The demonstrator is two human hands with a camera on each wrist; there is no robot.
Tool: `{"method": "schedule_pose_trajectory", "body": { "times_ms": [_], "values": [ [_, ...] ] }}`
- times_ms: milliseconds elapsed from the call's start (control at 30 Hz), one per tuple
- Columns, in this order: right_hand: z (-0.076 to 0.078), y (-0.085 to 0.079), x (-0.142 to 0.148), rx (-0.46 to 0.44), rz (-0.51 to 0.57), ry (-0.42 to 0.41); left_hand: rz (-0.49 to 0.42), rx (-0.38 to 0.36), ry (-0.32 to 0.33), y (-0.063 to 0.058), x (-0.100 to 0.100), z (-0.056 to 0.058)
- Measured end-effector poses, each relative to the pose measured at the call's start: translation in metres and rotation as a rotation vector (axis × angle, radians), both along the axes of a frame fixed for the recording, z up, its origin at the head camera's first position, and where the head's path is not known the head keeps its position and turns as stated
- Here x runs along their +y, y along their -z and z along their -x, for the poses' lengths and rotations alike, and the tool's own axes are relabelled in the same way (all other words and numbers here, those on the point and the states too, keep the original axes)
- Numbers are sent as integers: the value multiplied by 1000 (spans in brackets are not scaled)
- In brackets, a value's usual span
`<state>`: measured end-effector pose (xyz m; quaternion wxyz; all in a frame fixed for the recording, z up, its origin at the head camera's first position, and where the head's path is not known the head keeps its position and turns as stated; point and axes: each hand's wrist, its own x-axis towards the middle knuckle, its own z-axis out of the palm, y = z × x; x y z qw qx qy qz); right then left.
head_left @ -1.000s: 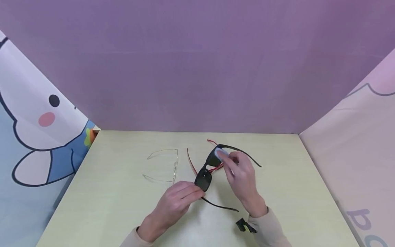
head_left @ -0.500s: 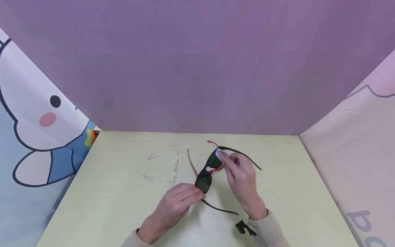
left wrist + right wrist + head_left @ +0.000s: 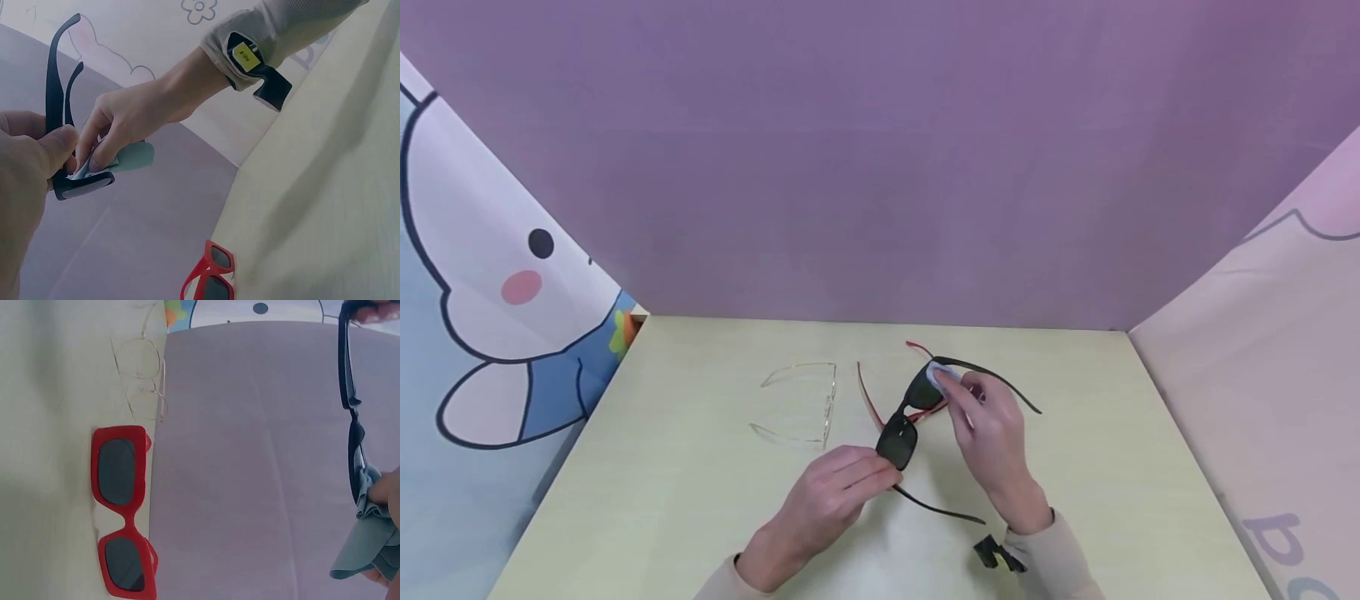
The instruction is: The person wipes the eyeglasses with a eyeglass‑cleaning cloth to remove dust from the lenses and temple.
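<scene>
Black sunglasses (image 3: 897,440) are held up above the table, arms unfolded. My left hand (image 3: 838,492) pinches them at the end nearest me, by the frame and hinge. With my right hand (image 3: 992,425) I pinch a light blue cloth (image 3: 369,540) against the far lens; in the right wrist view its loose end hangs below the fingers. Behind the black pair, partly covered in the head view, lie red sunglasses (image 3: 128,512) with dark lenses. Thin gold-rimmed glasses (image 3: 829,407) rest on the table to the left, their arms spread.
The pale wooden table (image 3: 685,500) ends at a purple panel (image 3: 880,167) at the back. Printed cartoon panels stand on both sides, the left one (image 3: 482,375) in blue and white. A black strap piece (image 3: 997,553) hangs from the right sleeve.
Both hands and the black sunglasses hold almost the same pose. The cloth stays at the far lens with only slight movement, and the head view has shifted a little.
</scene>
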<state>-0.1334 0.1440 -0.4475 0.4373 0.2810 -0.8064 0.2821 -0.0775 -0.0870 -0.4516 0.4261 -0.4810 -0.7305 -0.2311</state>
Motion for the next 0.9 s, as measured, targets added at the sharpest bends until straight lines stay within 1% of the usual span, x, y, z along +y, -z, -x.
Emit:
{"method": "schedule_pose_trajectory", "body": {
  "times_ms": [33,167,233,300,500,567,633,800,867,900],
  "values": [
    [0,0,0,-6,-6,-8,-1,5,-2,0,0,0],
    [-3,3,-2,-25,-71,-90,-5,19,-14,0,0,1],
    [-4,5,-3,-27,-93,-115,-9,22,-15,0,0,2],
    [-5,5,-3,-17,-90,-107,-9,19,-13,0,1,2],
    [-2,3,1,-12,15,3,2,4,-1,1,2,1],
    [-2,3,1,-19,30,9,0,6,-3,0,2,1],
    [-3,4,-1,-13,18,-15,-1,11,-8,0,2,1],
    [-6,7,-4,-27,-60,-114,2,13,-23,0,2,1],
    [-6,7,-4,-34,-59,-110,3,8,-26,0,1,0],
    [-5,6,-4,-33,-53,-94,3,3,-27,0,1,0]
  ]
}}
